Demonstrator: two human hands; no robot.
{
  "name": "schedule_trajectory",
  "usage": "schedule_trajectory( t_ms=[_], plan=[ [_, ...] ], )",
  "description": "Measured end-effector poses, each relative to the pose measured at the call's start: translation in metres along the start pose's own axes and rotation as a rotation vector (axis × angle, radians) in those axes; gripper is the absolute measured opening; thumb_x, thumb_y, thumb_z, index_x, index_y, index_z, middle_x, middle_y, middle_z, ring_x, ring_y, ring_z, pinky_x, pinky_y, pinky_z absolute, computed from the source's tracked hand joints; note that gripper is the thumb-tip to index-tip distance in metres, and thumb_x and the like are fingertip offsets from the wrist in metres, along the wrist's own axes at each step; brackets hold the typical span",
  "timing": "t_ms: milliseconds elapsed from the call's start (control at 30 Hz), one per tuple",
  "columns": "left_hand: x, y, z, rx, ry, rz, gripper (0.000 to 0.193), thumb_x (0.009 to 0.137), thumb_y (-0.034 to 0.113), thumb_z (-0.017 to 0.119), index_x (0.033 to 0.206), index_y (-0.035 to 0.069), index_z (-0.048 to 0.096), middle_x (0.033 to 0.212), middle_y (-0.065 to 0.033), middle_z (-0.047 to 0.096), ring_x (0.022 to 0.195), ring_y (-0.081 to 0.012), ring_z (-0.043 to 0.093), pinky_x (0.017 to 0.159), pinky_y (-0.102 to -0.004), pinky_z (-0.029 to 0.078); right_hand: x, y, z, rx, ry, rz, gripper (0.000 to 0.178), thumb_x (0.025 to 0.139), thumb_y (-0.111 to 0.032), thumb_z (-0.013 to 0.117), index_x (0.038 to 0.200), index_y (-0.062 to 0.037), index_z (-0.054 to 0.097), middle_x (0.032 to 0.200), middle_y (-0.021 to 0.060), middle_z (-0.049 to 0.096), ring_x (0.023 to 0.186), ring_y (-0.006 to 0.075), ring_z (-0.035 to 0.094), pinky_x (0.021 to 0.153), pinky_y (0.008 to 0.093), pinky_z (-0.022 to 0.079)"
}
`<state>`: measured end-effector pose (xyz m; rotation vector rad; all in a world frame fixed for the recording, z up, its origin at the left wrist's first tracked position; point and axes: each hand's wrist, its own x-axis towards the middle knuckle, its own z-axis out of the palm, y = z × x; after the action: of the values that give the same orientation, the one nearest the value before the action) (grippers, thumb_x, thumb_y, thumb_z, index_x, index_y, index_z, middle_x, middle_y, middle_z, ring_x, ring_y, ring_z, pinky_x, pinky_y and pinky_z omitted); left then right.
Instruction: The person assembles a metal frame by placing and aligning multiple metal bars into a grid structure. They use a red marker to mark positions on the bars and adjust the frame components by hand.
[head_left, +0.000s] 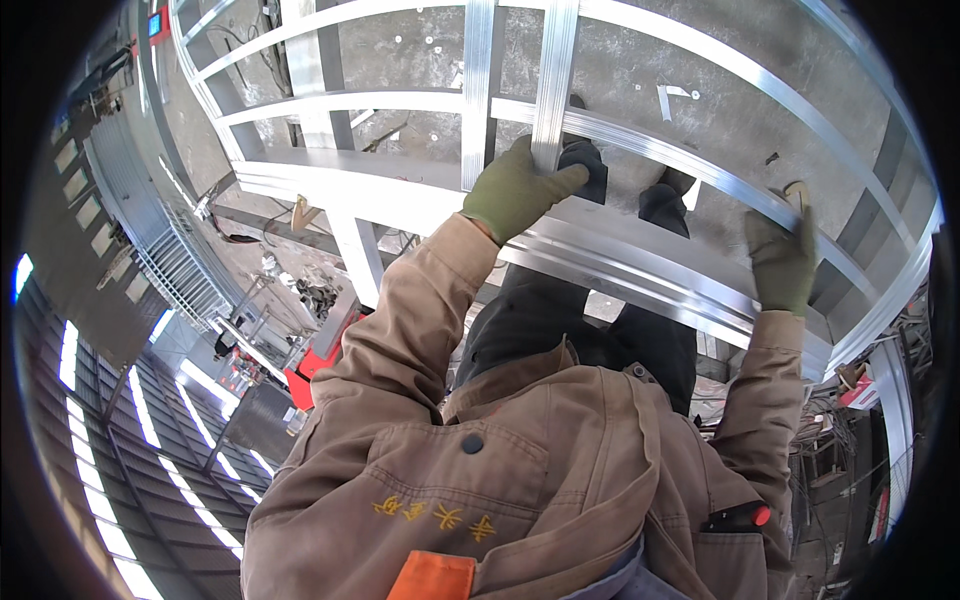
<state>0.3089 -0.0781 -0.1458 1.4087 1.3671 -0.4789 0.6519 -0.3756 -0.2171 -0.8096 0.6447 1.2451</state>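
Silvery bar (555,82) — lower end hidden — touches the left hand (512,192).

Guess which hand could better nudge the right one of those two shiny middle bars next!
Probably the left hand: it seems to grip the near end of that bar. The right hand is farther away, over by a long rail.

The view is bright, with white glare washing out the metal beam (300,187) at left and a hard shine along the rails (720,60). Light strips (68,355) blaze among dark panels (105,395) at lower left. The trousers (530,315) sink to near-black. Straight edges bow toward a black rim, where small details turn soft
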Motion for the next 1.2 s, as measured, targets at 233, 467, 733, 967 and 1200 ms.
schedule_trajectory(
  t_ms=[233,467,733,967,1200],
  plan=[
    [0.006,0.007,0.002,0.095,0.031,-0.017,0.061,0.099,0.04,0.085,0.137,-0.006,0.07,0.108,-0.0273,0.084,0.105,-0.041,0.084,0.095,-0.047,0.065,0.012,0.13,0.121,-1.055,-0.179,0.193,0.053,0.116,-0.035,0.07,0.16,-0.0061,0.068,0.153,0.0122,0.073,0.14,0.0212,0.069,0.12,0.0351,0.053],
    [-0.019,0.042,-0.047,0.191,0.262,0.266,0.058,0.103,0.034,0.085,0.145,-0.005,0.069,0.122,-0.0213,0.084,0.116,-0.0348,0.082,0.1,-0.0448,0.063,0.034,0.204,0.182,-1.326,-0.331,0.219,0.068,0.105,-0.044,0.082,0.158,-0.0033,0.068,0.146,0.0208,0.077,0.134,0.032,0.074,0.119,0.0388,0.054],
    [0.082,0.085,-0.027,-0.067,0.229,0.226,0.076,0.093,0.035,0.085,0.143,-0.015,0.058,0.122,-0.034,0.08,0.116,-0.0445,0.081,0.105,-0.0469,0.063,0.051,0.24,0.123,-0.243,-0.082,0.18,0.052,0.107,-0.01,0.068,0.156,0.0041,0.063,0.16,0.0231,0.067,0.134,0.0336,0.074,0.113,0.0438,0.059],
    [0.094,0.086,-0.035,0.038,0.192,0.24,0.06,0.092,0.026,0.078,0.13,-0.017,0.062,0.1,-0.0305,0.082,0.097,-0.0421,0.085,0.093,-0.0478,0.066,0.137,0.298,0.077,-2.215,0.075,-0.092,0.038,0.115,-0.022,0.061,0.149,-0.0095,0.069,0.148,0.0094,0.073,0.138,0.0314,0.068,0.116,0.0514,0.054],
    [0.094,0.086,-0.046,0.041,0.111,0.236,0.064,0.096,0.024,0.077,0.141,-0.017,0.056,0.122,-0.0373,0.079,0.118,-0.0507,0.08,0.105,-0.0513,0.064,0.157,0.285,0.034,-1.618,0.054,-0.054,0.042,0.12,-0.044,0.052,0.144,-0.0159,0.072,0.14,0.0076,0.075,0.131,0.0288,0.07,0.109,0.05,0.055]
  ],
)
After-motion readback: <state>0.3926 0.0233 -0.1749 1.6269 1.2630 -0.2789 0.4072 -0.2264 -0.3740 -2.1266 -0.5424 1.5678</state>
